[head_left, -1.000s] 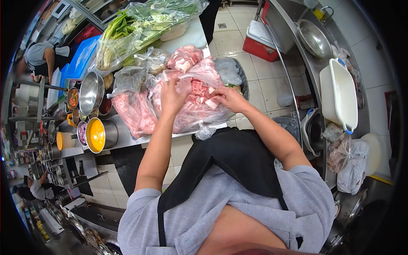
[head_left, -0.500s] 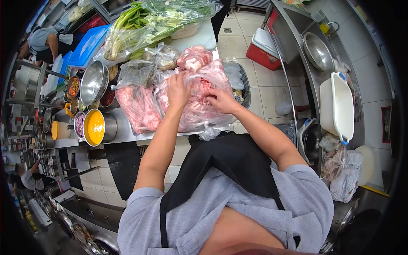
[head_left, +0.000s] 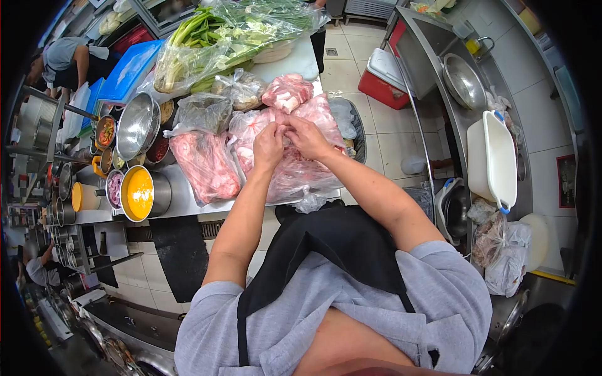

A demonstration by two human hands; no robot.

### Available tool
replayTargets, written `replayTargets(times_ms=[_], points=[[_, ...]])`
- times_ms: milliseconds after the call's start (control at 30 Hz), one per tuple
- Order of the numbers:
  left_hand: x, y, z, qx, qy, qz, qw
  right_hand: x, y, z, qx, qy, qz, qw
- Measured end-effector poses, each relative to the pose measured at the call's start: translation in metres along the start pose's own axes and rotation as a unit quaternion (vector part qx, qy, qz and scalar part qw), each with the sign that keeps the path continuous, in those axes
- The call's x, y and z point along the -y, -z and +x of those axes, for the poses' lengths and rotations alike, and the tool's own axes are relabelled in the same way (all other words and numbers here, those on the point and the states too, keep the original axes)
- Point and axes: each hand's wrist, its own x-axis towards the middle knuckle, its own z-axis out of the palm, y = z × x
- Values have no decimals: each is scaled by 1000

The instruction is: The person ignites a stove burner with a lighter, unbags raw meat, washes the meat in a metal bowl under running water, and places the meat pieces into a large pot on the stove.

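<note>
On the steel table lies a large clear plastic bag of raw meat (head_left: 295,172), with its knotted end near the front edge. My left hand (head_left: 269,145) and my right hand (head_left: 305,136) meet over it, fingertips drawn together in a pinch on the bag's thin plastic. The exact grip is partly hidden by the fingers. To the left is another bag of pink meat (head_left: 205,166), lying flat. Just beyond my hands sits a smaller bag of meat pieces (head_left: 287,91).
Bagged leafy greens (head_left: 219,47) lie at the back by a white cutting board (head_left: 295,61). Left stand a pot of yellow liquid (head_left: 139,193) and a steel strainer (head_left: 138,126). A red cooler (head_left: 382,81) is on the floor; a white tub (head_left: 492,161) rests right. Two people work at far left.
My hands have come together over the large bag. The right hand moved up and left, out of the meat area; the left shifted slightly right and down.
</note>
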Motion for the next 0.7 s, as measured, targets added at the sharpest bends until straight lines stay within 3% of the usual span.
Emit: replayTargets(times_ms=[433,700], points=[[13,-2,9,-13,1,-27,1000,-8,-10,11,11,-13,-71,997],[17,0,17,-10,-11,-8,1000,-3,-16,20,1,-70,-126,990]])
